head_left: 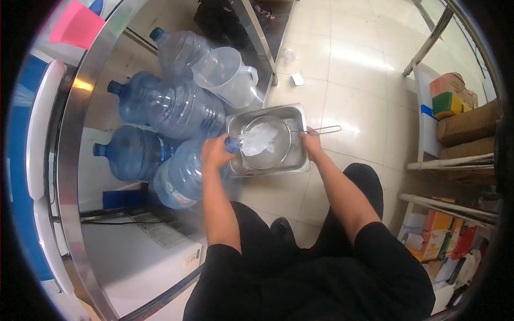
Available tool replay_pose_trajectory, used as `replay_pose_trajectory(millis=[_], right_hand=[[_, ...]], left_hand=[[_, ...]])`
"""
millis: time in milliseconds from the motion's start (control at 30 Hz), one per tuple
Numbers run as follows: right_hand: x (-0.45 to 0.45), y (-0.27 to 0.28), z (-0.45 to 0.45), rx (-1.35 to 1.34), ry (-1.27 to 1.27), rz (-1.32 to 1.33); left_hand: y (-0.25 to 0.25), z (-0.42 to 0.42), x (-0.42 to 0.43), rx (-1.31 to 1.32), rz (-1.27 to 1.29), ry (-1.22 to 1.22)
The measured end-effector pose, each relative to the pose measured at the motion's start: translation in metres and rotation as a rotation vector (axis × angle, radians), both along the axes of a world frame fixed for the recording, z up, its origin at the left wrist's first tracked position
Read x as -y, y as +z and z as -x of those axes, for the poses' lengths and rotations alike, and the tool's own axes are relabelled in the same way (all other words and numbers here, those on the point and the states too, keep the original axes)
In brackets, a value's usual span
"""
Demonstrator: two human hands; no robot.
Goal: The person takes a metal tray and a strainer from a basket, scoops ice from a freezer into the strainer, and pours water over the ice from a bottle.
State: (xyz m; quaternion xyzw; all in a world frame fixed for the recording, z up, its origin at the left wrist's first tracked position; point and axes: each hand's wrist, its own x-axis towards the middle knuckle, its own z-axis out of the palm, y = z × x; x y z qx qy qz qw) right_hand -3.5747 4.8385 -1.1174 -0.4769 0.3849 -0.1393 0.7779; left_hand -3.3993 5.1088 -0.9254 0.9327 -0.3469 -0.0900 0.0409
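Note:
My left hand (216, 151) is closed around the neck of a large blue water jug (184, 174), which lies tilted with its mouth over a rectangular metal pan (267, 172). White, splashing liquid (259, 140) runs from the mouth into a round wire strainer (277, 158) set inside the pan. At the pan's right edge, my right hand (310, 142) is wrapped around the strainer's handle (326, 129), whose looped end sticks out past the fingers. Whether these fingers also press on the pan's rim, I cannot tell.
Several other water jugs (131, 152) lie on their sides to the left, beside a clear plastic pitcher (227, 77). A steel frame (80, 107) borders them. Shelves on the right carry cardboard boxes (466, 128). A small white piece (297, 79) lies on the tiled floor (353, 96).

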Motion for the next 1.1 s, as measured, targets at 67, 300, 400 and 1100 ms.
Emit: replay_pose_trajectory(millis=[67,300,400,1100], right_hand=[[-0.001,-0.006,-0.002,0.026,0.003,-0.006],[-0.001,-0.007,-0.002,0.044,0.025,0.014],[-0.001,0.004,0.000,0.029,0.021,-0.037],[-0.001,0.013,-0.001,-0.048,0.022,0.015]], left_hand=[[0.002,0.001,0.000,0.005,-0.012,0.000],[0.007,0.002,0.003,-0.014,-0.021,0.059],[0.005,-0.001,0.004,-0.038,-0.016,0.067],[-0.005,-0.014,0.007,-0.033,-0.010,0.010]])
